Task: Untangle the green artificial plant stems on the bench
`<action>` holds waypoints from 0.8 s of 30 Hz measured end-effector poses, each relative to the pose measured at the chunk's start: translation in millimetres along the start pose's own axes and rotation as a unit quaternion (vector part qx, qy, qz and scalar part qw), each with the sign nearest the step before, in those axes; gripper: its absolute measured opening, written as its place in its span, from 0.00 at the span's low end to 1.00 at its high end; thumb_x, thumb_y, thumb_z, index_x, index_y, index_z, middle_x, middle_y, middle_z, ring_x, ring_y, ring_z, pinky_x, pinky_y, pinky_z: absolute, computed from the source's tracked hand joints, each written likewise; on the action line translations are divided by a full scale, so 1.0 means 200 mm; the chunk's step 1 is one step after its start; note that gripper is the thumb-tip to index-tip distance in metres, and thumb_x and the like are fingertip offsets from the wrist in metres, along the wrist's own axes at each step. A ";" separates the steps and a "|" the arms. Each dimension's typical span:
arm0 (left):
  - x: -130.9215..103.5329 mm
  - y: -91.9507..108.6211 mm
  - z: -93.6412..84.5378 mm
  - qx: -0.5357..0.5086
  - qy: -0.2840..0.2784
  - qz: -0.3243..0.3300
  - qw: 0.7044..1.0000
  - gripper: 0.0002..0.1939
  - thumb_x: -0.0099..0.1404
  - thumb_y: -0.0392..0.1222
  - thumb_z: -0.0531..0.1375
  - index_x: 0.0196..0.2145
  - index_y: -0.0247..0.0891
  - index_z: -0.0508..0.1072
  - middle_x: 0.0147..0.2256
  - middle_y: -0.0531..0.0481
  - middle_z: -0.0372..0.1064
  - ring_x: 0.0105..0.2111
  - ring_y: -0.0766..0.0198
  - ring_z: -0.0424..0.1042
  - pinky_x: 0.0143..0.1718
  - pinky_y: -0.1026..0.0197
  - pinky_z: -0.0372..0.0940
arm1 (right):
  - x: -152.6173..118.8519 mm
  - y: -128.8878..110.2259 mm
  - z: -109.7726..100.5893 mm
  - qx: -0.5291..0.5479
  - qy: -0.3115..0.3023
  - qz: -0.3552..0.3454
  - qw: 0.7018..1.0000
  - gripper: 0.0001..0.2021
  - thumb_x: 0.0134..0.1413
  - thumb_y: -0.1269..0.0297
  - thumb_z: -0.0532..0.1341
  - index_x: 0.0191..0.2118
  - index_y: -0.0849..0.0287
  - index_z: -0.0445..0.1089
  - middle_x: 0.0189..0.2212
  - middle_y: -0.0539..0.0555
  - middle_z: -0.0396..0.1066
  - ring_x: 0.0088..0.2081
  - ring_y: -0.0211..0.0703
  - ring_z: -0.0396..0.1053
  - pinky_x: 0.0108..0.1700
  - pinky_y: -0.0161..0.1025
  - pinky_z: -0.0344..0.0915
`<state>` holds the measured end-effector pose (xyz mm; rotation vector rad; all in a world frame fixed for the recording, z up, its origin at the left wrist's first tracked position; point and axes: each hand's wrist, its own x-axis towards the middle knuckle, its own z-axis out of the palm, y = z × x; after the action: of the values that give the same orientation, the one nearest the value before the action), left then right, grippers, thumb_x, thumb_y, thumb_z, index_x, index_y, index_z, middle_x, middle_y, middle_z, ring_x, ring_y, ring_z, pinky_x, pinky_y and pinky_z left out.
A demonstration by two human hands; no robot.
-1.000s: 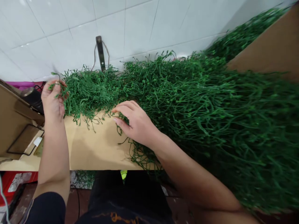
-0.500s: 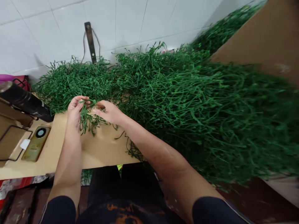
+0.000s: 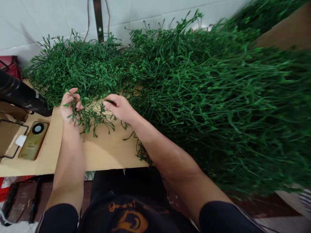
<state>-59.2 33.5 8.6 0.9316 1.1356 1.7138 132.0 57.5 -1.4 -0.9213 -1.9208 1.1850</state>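
Note:
Long green stems with small buds lie in a wide heap [image 3: 184, 84] across the back and right of the cardboard-covered table [image 3: 107, 152]. My left hand [image 3: 70, 105], palm up with curled fingers, holds a few green stems whose budded ends spread over the palm and wrist. Just to the right, my right hand [image 3: 118, 105] is closed in a pinch, thumb against the fingers, at the right end of a loose tangle of stems [image 3: 94, 115]. What it pinches is too small to make out. The tangle lies between both hands, in front of the heap.
At the left are a black cylinder [image 3: 21, 92], a phone [image 3: 34, 140] with a round camera, a cardboard box [image 3: 8, 137] and a red bag [image 3: 11, 66]. A metal strip [image 3: 98, 21] leans on the tiled wall. Brown cardboard [image 3: 286, 30] stands at the back right.
My hands have moved apart, with the left one shifted left and its palm turned up. The stems between them are more spread out. The view has shifted closer to the heap.

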 end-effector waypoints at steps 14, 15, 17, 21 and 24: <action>-0.08 -0.08 0.09 0.527 -0.115 0.218 0.814 0.11 0.57 0.49 0.60 0.33 0.42 0.76 0.46 0.49 0.68 0.50 0.57 0.63 0.55 0.51 0.54 | 0.00 0.06 -0.01 0.028 0.116 -0.017 0.993 0.05 0.52 0.68 0.54 0.27 0.60 0.60 0.21 0.46 0.56 0.25 0.31 0.54 0.31 0.34 0.53; -0.09 -0.08 0.10 0.508 -0.145 0.211 0.822 0.12 0.58 0.50 0.58 0.34 0.41 0.75 0.45 0.48 0.69 0.48 0.58 0.65 0.53 0.52 0.56 | 0.00 0.07 0.00 0.016 0.127 -0.019 0.992 0.05 0.52 0.68 0.54 0.27 0.61 0.61 0.21 0.46 0.56 0.25 0.32 0.54 0.31 0.34 0.52; -0.10 -0.08 0.12 0.462 -0.201 0.185 0.843 0.15 0.61 0.51 0.55 0.33 0.38 0.74 0.38 0.47 0.71 0.42 0.60 0.68 0.48 0.56 0.61 | 0.00 0.08 0.00 -0.006 0.146 -0.023 0.989 0.05 0.52 0.69 0.54 0.27 0.61 0.61 0.22 0.46 0.56 0.26 0.32 0.54 0.32 0.35 0.53; -0.11 -0.08 0.14 0.402 -0.224 0.137 0.877 0.18 0.59 0.52 0.56 0.21 0.35 0.69 0.25 0.49 0.67 0.29 0.65 0.66 0.36 0.62 0.63 | 0.00 0.10 -0.01 -0.052 0.189 -0.043 0.980 0.04 0.51 0.71 0.55 0.26 0.61 0.61 0.25 0.48 0.58 0.30 0.34 0.57 0.37 0.36 0.55; -0.10 -0.09 0.15 0.383 -0.176 0.120 0.899 0.19 0.58 0.50 0.58 0.16 0.35 0.65 0.21 0.52 0.64 0.25 0.69 0.64 0.31 0.64 0.61 | 0.00 0.11 -0.03 -0.075 0.205 -0.066 0.974 0.04 0.51 0.70 0.56 0.27 0.61 0.63 0.27 0.49 0.59 0.33 0.36 0.58 0.41 0.38 0.56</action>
<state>-20.8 27.1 -1.4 1.8473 1.5091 1.1718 141.1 68.3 -19.7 -1.0099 -1.7180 0.7125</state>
